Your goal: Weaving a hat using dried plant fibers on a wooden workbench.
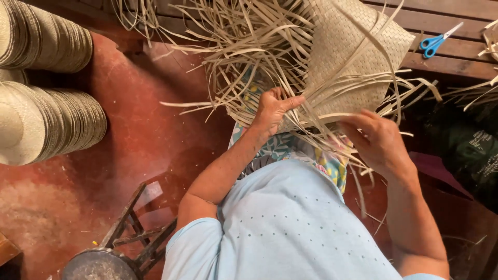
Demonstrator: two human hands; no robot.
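Stacked woven hats (46,83) crowd the far left, with open red floor (140,135) before my lap. My left hand (272,111) pinches loose palm strips (244,46); my right hand (378,142) grips the woven mat (353,57), which runs up-right toward blue scissors (436,42).

Head camera looks steeply down, close above hands (321,124)
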